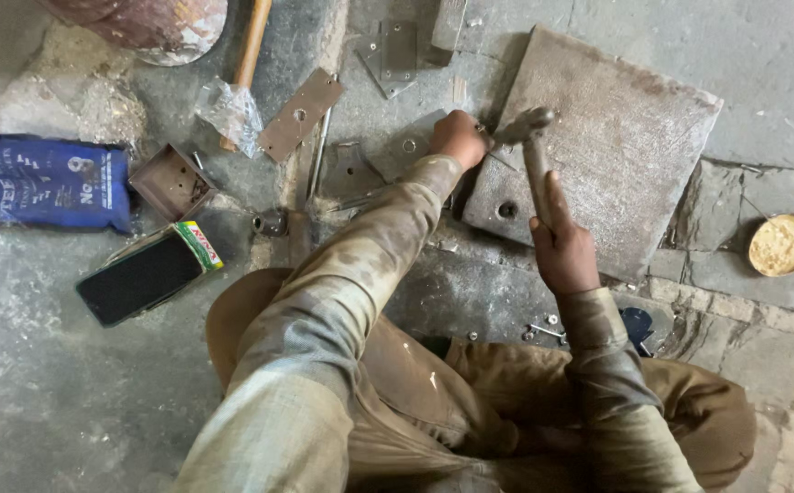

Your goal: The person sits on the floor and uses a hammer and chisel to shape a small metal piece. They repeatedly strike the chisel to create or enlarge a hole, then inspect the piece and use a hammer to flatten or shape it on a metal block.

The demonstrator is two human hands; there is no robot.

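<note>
On the concrete floor, at the edge of the square steel plate, I am gripping a hammer by its handle in my right hand while my left hand is pinching a small metal piece beside the hammer head.

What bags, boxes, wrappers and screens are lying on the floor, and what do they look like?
Blue bag: far left on the floor, soft and crumpled, with pale printing.
Phone: just right of the bag, a flat rectangle, its screen dark.
Small box: at the phone's upper end, green, yellow and white.
Clear plastic wrapper: upper left, crinkled around a wooden handle.
Open brown box: between bag and wrapper, square and shallow.
</note>
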